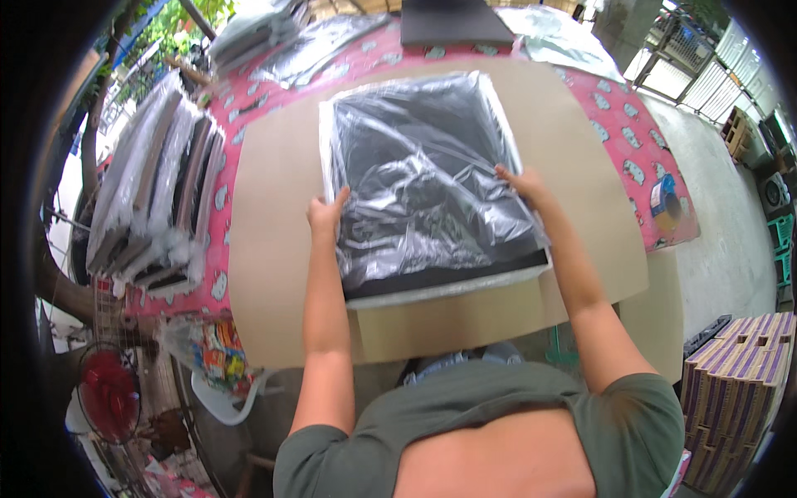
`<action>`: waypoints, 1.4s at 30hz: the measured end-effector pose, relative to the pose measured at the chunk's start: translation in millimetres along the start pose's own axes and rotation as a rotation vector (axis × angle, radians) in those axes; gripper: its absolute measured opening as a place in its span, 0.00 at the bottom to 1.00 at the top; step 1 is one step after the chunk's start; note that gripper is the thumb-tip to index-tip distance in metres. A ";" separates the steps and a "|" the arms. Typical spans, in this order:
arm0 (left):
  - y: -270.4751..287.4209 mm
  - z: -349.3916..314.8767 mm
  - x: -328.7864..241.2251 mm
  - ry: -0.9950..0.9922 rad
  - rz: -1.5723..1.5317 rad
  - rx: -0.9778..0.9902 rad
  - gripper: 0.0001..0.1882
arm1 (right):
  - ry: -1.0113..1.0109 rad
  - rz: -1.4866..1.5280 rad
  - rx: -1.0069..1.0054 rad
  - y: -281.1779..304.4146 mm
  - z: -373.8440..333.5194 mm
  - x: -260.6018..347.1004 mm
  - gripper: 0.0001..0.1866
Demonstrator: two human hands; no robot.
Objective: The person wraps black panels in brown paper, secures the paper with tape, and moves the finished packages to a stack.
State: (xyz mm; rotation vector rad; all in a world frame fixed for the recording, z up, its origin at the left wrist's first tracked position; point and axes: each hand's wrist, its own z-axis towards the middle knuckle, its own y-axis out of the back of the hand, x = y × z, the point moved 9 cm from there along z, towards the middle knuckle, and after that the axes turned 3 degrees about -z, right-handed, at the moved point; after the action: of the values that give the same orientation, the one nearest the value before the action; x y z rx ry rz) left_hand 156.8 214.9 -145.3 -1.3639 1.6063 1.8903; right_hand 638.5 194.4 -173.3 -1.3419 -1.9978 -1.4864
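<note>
Both long sides of a flat black piece in clear plastic (419, 195) are held at once, and that seems to be what keeps it square to the body. The left hand (326, 214) curls partly closed around the left edge, its thumb on top; the right hand (525, 184) closes over the right edge higher up, digits on the plastic. The undersides of both grips are hidden, so I cannot tell how far the fingers reach beneath.

The piece is in the middle of a tan cardboard sheet (278, 216), though whether it rests flat or is slightly raised does not show. The cardboard covers most of a pink patterned cloth (635, 158) on the table, perhaps to give a smooth, firm surface. The plastic is loose and wrinkled, bunching toward the near end, where a dark strip shows.

At the left, a row of wrapped panels (154, 191) leans on edge, which probably saves room. A tape roll (667, 206) sits on the cloth at the right, beyond the cardboard but near the right arm. A dark slab (457, 23) lies at the far side, beside loose plastic sheets (564, 43).
</note>
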 end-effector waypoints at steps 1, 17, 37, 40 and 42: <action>36.7 -2.7 17.0 -0.047 0.198 -0.212 0.35 | 0.185 -0.285 -0.265 8.1 -19.0 22.7 0.38; 79.8 -193.3 84.9 -0.330 -0.563 -0.292 0.05 | 0.789 0.070 -0.535 36.3 -207.2 -30.7 0.14; 84.3 -198.1 49.3 -0.686 -0.191 -0.073 0.20 | 0.705 -0.240 -0.144 13.6 -210.5 -34.2 0.27; 82.1 -205.6 63.4 -0.616 -0.286 -0.195 0.17 | 0.679 -0.168 -0.198 14.0 -202.3 -44.5 0.23; 81.1 -209.8 61.2 -0.595 -0.336 -0.246 0.17 | 0.675 -0.116 -0.226 15.7 -198.9 -46.2 0.21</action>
State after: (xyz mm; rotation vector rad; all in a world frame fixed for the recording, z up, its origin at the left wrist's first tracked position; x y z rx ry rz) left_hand 161.8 -17.6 -129.1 -0.9385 0.8291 2.0568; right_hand 621.5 -1.1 -114.6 -0.6515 -1.5180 -1.9328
